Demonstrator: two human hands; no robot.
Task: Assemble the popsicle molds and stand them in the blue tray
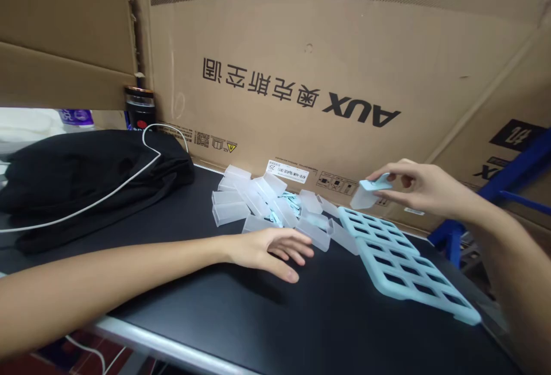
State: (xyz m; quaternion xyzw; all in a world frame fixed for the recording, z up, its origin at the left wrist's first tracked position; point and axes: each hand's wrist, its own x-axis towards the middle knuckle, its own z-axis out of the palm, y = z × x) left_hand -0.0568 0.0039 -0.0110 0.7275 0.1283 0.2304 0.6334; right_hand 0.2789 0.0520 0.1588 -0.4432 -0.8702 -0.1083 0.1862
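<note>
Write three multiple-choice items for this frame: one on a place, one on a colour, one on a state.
1. Where does the pile of clear plastic box pieces lie?
A. on the black tabletop, by the cardboard box
B. on the floor
C. on the black cloth

2. What colour is the flat plastic grid tray?
A. red
B. light blue
C. yellow

3. What is the right hand doing?
A. lying flat and empty
B. pinching a small clear piece with a blue lid
C. gripping the white cable

Answers: 1 A, the pile sits on the tabletop below the cardboard box. 2 B, the tray is pale blue. 3 B, its fingertips hold the small piece above the tray.
</note>
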